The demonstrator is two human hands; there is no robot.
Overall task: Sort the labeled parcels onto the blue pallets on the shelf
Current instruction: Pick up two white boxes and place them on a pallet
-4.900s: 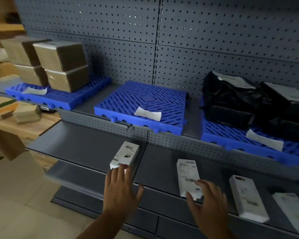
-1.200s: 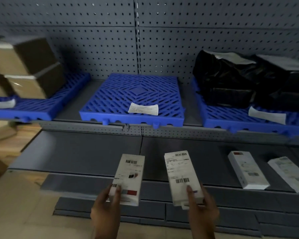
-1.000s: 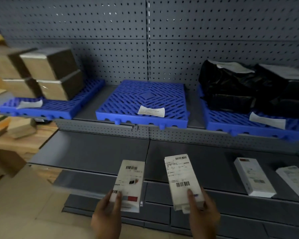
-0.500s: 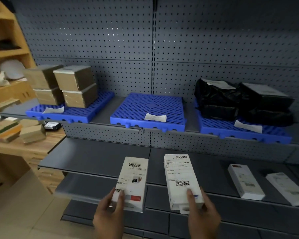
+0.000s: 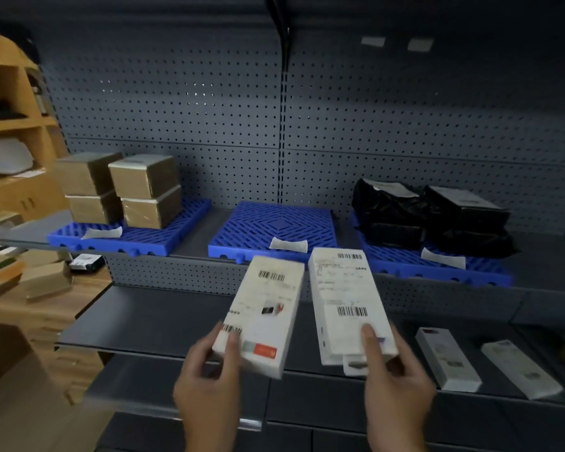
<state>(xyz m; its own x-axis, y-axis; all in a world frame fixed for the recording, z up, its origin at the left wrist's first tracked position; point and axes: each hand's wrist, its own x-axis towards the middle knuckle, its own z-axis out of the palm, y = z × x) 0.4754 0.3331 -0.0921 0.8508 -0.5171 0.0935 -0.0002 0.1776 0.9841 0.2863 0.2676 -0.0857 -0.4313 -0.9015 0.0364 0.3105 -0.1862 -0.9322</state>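
White and labeled, the left parcel (image 5: pixel 261 313) tilted in the left hand (image 5: pixel 206 383), which pinched its lower end. The right parcel (image 5: pixel 349 301) stood just beside it, not touching, pinched likewise by the right hand (image 5: pixel 397 383). Both hung before the shelf (image 5: pixel 177 272) edge. Behind, the middle blue pallet (image 5: pixel 271 223) carried only a paper slip (image 5: pixel 288 245). Brown boxes (image 5: pixel 144 190) crowded the left pallet (image 5: pixel 163 243), black bags (image 5: pixel 431 216) the right pallet (image 5: pixel 490 272).

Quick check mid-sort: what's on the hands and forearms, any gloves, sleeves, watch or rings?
The left hand and right hand are both bare: no gloves. No ring or watch can be made out, though the picture is blurred. The wrists are bare down to the bottom edge, with no sleeve in view.
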